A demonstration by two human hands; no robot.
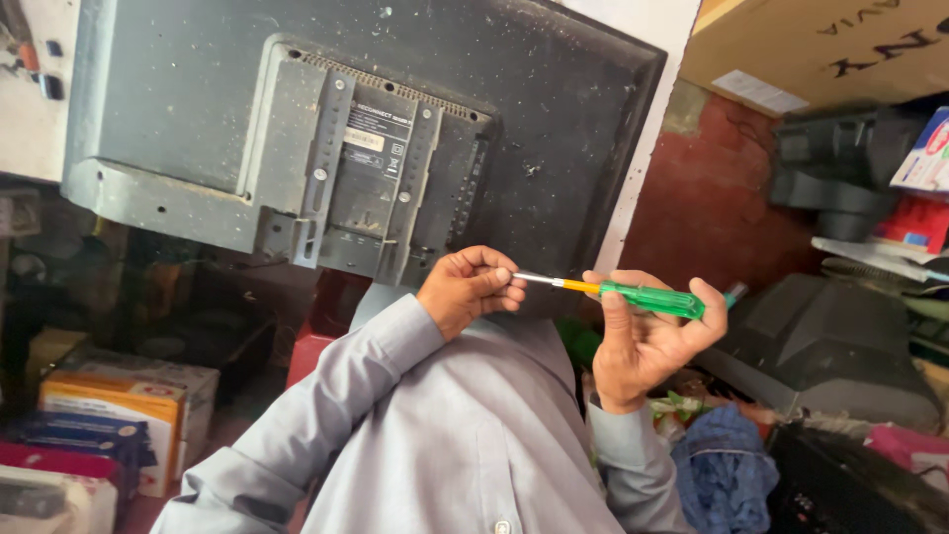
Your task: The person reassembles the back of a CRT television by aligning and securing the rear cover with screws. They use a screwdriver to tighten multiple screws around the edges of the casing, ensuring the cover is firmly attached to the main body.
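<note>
The biggest thing, a dusty grey monitor, stood with its back panel toward the camera, just above and to the left of both hands, propped and leaning, so in my judgement it could slide or tip if a hand pushed against it, because neither hand was supporting it. Its raised rear housing with the screws was just above the left hand, near but apart from it. Below the hands was the person's own grey shirt, and to the right of the right hand lay a dark plastic cover and a blue cloth, lower down. The green-handled screwdriver lay almost level between the hands: the right hand was closed loosely around the handle, with the thumb up and the fingers curled under, and the left fingertips were pinched together on the metal tip. I judged that the tip could prick or slip out of that light pinch, and that the tool could drop onto the lap, since the right grip looked quite loose.
</note>
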